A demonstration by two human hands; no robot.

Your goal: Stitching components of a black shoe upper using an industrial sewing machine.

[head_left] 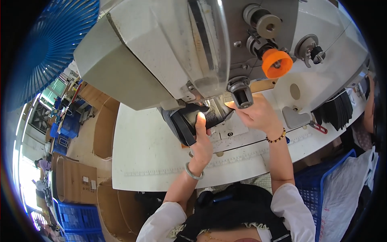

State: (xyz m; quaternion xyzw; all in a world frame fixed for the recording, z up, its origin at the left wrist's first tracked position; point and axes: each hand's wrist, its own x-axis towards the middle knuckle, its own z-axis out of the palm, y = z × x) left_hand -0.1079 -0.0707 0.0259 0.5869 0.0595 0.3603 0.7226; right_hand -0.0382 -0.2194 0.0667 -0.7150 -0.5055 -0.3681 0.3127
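A dark, folded fabric piece (182, 126) with a grey fuzzy patch lies under the head of a large white sewing machine (149, 52). My left hand (202, 142) grips its near edge, thumb on top and fingers beneath. At the right corner of the piece, my right hand (261, 115) is closed, with thumb and fingertips pinching the edge close to the needle area. The machine's thread guide partly hides those fingertips, and the needle itself is not clearly visible.
The white table (137, 141) carries a printed ruler strip. Red-handled scissors (318, 127) and a stack of black pieces (336, 111) lie at the right. A blue crate (312, 183) stands at lower right, cardboard boxes (76, 179) at left, a blue fan (52, 48) upper left. Another person's arm (369, 109) shows at far right.
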